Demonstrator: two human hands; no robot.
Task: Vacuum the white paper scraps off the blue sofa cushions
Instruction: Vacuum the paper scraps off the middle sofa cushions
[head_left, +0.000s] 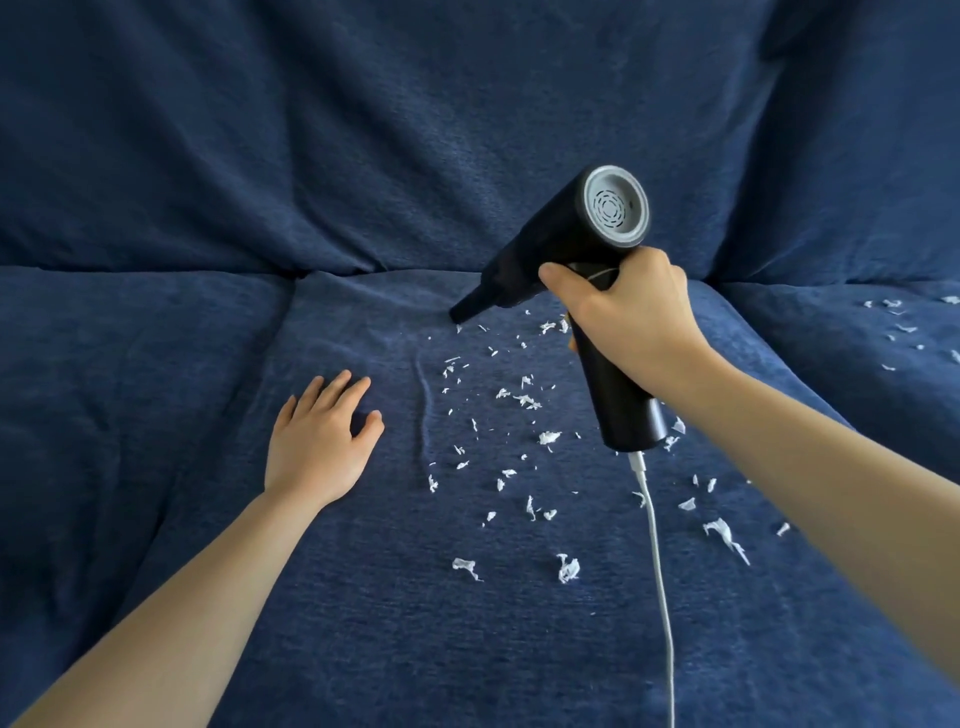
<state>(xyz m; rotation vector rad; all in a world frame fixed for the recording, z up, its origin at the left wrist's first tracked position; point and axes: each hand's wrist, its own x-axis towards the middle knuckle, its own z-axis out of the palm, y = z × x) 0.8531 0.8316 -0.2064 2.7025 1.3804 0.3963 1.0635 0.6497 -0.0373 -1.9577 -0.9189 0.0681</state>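
My right hand (631, 317) grips the handle of a black handheld vacuum (558, 239). Its narrow nozzle (464, 310) points down-left and touches the middle seat cushion (363, 597) near the back crease. Many white paper scraps (524, 400) lie scattered over this blue cushion, right of and below the nozzle. More scraps (906, 330) sit on the right cushion. My left hand (319, 441) rests flat on the cushion with fingers spread, left of the scraps, holding nothing.
A white cable (660, 587) runs from the vacuum's handle base down to the bottom edge of view. The sofa's back cushions (363, 130) rise behind. A left seat cushion (104, 364) shows no scraps. A fabric wrinkle (425, 405) lies beside my left hand.
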